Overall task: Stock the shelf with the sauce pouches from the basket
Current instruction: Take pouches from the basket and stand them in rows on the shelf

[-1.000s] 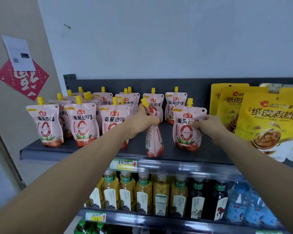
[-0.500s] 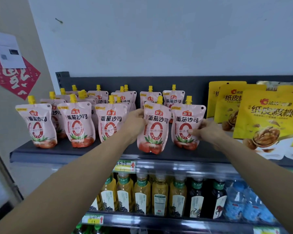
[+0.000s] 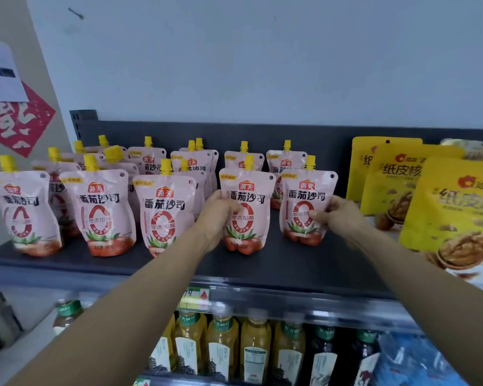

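Pouches [image 3: 246,210] (glossy, seemingly soft), yellow-spouted

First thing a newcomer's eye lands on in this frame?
Probably the two bare arms reaching in from below: the left hand grips an upright pink sauce pouch at the front of the dark shelf, and the right hand holds its neighbour pouch. Next come the yellow-capped pouch rows on the left and the bright yellow walnut bags on the right.
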Tool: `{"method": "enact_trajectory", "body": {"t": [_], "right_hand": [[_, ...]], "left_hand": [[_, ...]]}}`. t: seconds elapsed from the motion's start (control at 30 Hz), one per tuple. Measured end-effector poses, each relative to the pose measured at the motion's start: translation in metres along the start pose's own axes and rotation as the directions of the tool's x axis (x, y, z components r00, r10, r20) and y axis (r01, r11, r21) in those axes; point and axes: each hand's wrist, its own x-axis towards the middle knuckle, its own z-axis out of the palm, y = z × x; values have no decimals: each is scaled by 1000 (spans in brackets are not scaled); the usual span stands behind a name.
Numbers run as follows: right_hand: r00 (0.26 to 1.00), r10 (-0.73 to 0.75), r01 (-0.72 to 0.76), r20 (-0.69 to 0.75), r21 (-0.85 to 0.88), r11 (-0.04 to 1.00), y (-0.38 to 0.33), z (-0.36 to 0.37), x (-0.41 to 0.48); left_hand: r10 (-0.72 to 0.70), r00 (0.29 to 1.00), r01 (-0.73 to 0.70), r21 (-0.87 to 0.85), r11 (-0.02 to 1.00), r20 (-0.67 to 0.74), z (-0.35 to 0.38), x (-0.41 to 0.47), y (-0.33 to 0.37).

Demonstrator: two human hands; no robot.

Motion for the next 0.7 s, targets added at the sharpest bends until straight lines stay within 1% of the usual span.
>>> {"method": "enact_trajectory", "body": {"t": [0.07, 0.1, 0.2, 0.33, 0.4, 0.7], "right_hand": [[999, -8, 9, 45, -11, 1000, 0, 1, 7], [997, -7, 8, 74, -12, 1000, 0, 3, 10], [993, -18, 18, 113, -2, 1000, 0, 9, 19], [997, -41, 40, 72, 22, 999, 1, 17, 34], [997, -46, 46, 62, 5, 999, 1, 19, 40], [996, -72, 73, 44, -13, 997, 5, 21, 57]], "left_hand": [[-2, 999, 0, 50, 999, 50, -4, 3, -9], [11, 999, -15, 71, 997, 53, -5, 6, -12], [51, 999, -51, 100, 994, 5, -1, 20, -11], [34, 997, -27, 82, 996, -76, 4, 43, -11], [17, 995, -10, 70, 997, -100, 5, 54, -11], [4, 998, 0, 65, 998, -56, 8, 82, -12]]}}
